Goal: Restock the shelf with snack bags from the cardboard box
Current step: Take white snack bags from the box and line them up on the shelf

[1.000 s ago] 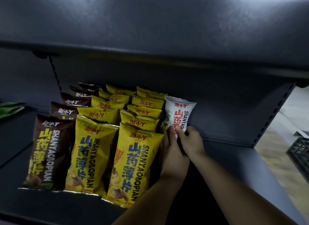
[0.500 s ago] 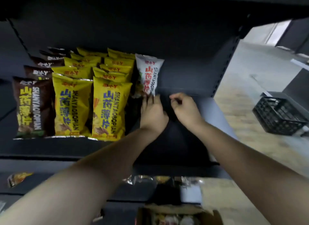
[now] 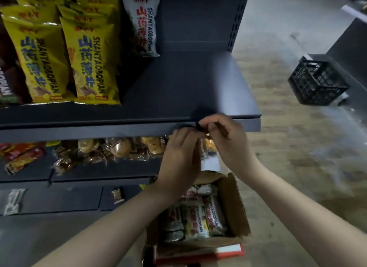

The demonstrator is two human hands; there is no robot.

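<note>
A white snack bag (image 3: 143, 22) stands alone on the dark shelf (image 3: 190, 84), right of rows of yellow snack bags (image 3: 87, 60). Below, an open cardboard box (image 3: 237, 203) on the floor holds several more white bags (image 3: 195, 217). My left hand (image 3: 181, 157) and my right hand (image 3: 228, 141) hover side by side just under the shelf's front lip, above the box. Both are empty with fingers loosely curled; the fingertips nearly meet.
Brown bags (image 3: 8, 82) fill the shelf's far left. The lower shelf (image 3: 79, 173) carries clear-wrapped pastries (image 3: 123, 149) and red packets (image 3: 21, 157). A black plastic crate (image 3: 317, 82) sits on the floor to the right.
Both hands let go of the white bag and drew back off the shelf, down to its front edge. The view tilted down, bringing the box into sight.
</note>
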